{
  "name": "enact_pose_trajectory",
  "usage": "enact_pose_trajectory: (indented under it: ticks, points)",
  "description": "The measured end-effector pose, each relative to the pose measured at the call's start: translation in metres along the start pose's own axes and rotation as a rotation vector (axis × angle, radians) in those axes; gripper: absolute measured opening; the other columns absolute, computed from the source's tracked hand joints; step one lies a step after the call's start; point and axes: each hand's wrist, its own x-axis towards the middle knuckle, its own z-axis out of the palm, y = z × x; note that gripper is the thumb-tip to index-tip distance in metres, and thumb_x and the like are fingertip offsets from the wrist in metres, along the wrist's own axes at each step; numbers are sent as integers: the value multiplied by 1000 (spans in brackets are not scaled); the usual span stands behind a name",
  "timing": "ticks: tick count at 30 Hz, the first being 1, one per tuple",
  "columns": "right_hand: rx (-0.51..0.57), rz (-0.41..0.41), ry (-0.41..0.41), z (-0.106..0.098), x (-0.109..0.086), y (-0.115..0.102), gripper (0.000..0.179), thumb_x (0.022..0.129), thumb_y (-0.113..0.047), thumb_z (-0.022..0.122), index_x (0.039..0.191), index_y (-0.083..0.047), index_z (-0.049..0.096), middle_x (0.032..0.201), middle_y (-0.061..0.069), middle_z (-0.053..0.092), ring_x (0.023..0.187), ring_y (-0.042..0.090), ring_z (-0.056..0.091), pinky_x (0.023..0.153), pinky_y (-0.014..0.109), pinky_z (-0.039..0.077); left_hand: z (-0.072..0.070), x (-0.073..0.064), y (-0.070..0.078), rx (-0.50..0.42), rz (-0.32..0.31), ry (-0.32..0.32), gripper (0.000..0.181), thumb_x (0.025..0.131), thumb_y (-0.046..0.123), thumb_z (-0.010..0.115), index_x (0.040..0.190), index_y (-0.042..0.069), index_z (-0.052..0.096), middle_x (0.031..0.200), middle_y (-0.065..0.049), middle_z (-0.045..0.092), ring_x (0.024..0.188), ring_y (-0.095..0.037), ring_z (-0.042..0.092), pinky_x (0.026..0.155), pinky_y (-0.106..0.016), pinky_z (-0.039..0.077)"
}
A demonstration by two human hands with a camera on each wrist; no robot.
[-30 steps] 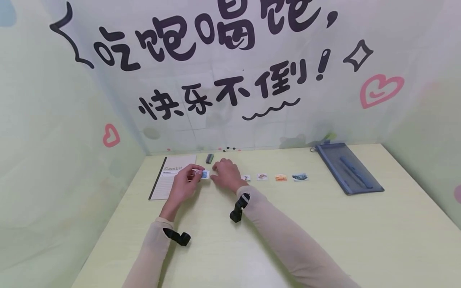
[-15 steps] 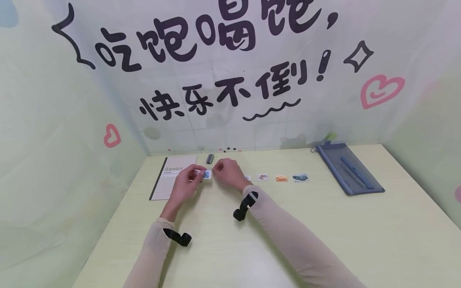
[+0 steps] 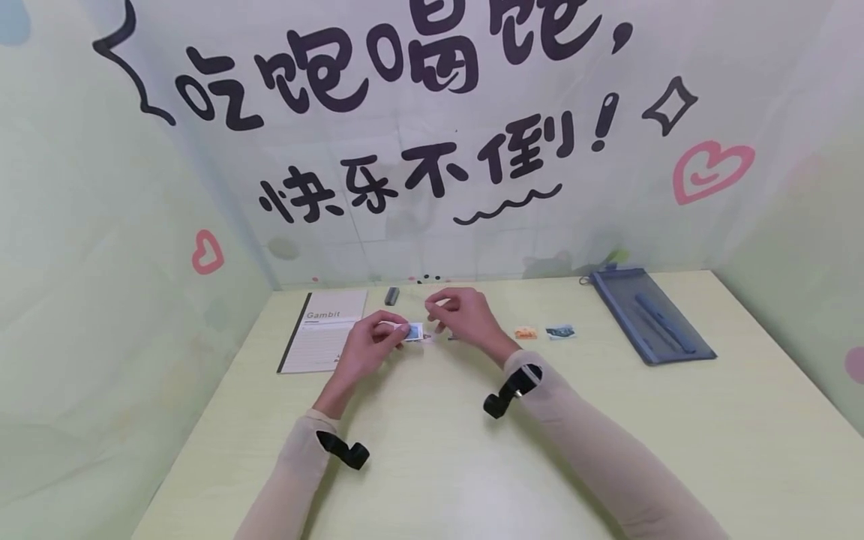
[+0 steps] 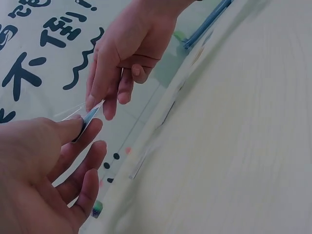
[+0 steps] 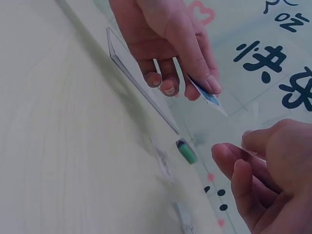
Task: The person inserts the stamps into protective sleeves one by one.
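Note:
My left hand (image 3: 373, 341) pinches a small blue stamp (image 3: 413, 332) with a white border between thumb and forefinger, raised over the table. In the left wrist view the stamp (image 4: 88, 122) is seen nearly edge-on, and a clear film (image 4: 70, 112) shows behind my thumb. My right hand (image 3: 472, 315) hovers just right of it, thumb and forefinger curved toward each other. In the right wrist view my right fingertips (image 5: 222, 152) are a short gap from the stamp's corner (image 5: 219, 108); I cannot tell whether they pinch clear film.
An orange stamp (image 3: 526, 332) and a dark blue one (image 3: 560, 331) lie to the right; others are partly hidden by my hands. A Gambit notebook (image 3: 317, 349) lies left, with a small green block (image 5: 186, 152) near its corner. A blue mesh pouch (image 3: 624, 307) lies far right.
Both hands have moved right, the left one carrying the blue stamp. The right hand has gone further and lifted slightly, covering stamps that showed before and uncovering the notebook's edge.

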Motion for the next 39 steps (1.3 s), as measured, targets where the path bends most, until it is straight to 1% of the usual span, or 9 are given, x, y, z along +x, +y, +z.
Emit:
enact_pose_trajectory:
  ticks: [6, 12, 17, 20, 25, 27, 29, 33, 39]
  points:
    - [-6, 26, 14, -25, -35, 19, 30, 104, -34, 76, 128, -15, 79, 102, 3, 84, 80, 25, 78, 59, 30, 55, 26, -6, 10, -85, -30, -28, 19, 105, 26, 74, 118, 12, 73, 94, -18, 82, 81, -26, 68, 58, -22, 40]
    - [-31, 12, -8, -46, -69, 30, 33, 107, -40, 71, 127, -14, 78, 104, 13, 77, 88, 29, 70, 62, 31, 57, 51, -14, 17, -123, -57, -94, 18, 107, 25, 72, 118, 11, 71, 94, -14, 84, 83, -21, 70, 60, -22, 41]
    - [-15, 55, -60, -63, -95, 44, 32, 110, -39, 66, 120, -10, 74, 95, 13, 72, 70, 23, 63, 59, 29, 51, 71, -24, 20, -130, -42, -184, 17, 108, 24, 70, 118, 10, 69, 92, -13, 84, 79, -16, 70, 58, -21, 35]
    - [25, 73, -85, -72, -108, 54, 27, 109, -35, 69, 116, -10, 76, 86, 13, 70, 61, 16, 56, 56, 26, 47, 81, -28, 21, -154, -13, -229, 17, 108, 22, 70, 117, 8, 68, 89, -16, 83, 79, -14, 75, 61, -20, 38]
    - [119, 98, -131, -86, -127, 64, 29, 105, -31, 75, 127, -13, 76, 93, 12, 80, 59, 12, 57, 50, 23, 41, 91, -34, 18, -169, 12, -287, 16, 109, 22, 68, 118, 8, 68, 86, -17, 82, 81, -14, 80, 70, -20, 47]
    - [137, 98, -142, -90, -133, 66, 33, 105, -28, 74, 135, -14, 72, 99, 12, 82, 60, 14, 59, 49, 23, 41, 94, -35, 17, -165, 12, -293, 15, 109, 22, 68, 118, 9, 68, 86, -17, 82, 81, -14, 80, 72, -20, 47]
    - [149, 97, -141, -93, -137, 68, 33, 106, -25, 73, 137, -14, 71, 96, 13, 81, 60, 15, 59, 50, 23, 41, 96, -36, 17, -167, 13, -289, 15, 109, 22, 68, 117, 9, 68, 85, -17, 82, 81, -14, 79, 72, -20, 46]
    - [173, 81, -127, -95, -143, 71, 26, 107, -24, 72, 130, -12, 76, 89, 16, 78, 61, 15, 59, 52, 23, 43, 100, -38, 19, -187, 8, -290, 15, 109, 23, 68, 117, 10, 67, 84, -15, 82, 81, -15, 79, 71, -20, 44]
    - [175, 107, -104, -90, -143, 68, 27, 99, -31, 82, 119, -13, 78, 94, 15, 78, 69, 15, 65, 62, 26, 52, 106, -42, 22, -272, -6, -317, 17, 110, 21, 67, 119, 7, 65, 87, -19, 82, 73, -17, 78, 69, -24, 59]
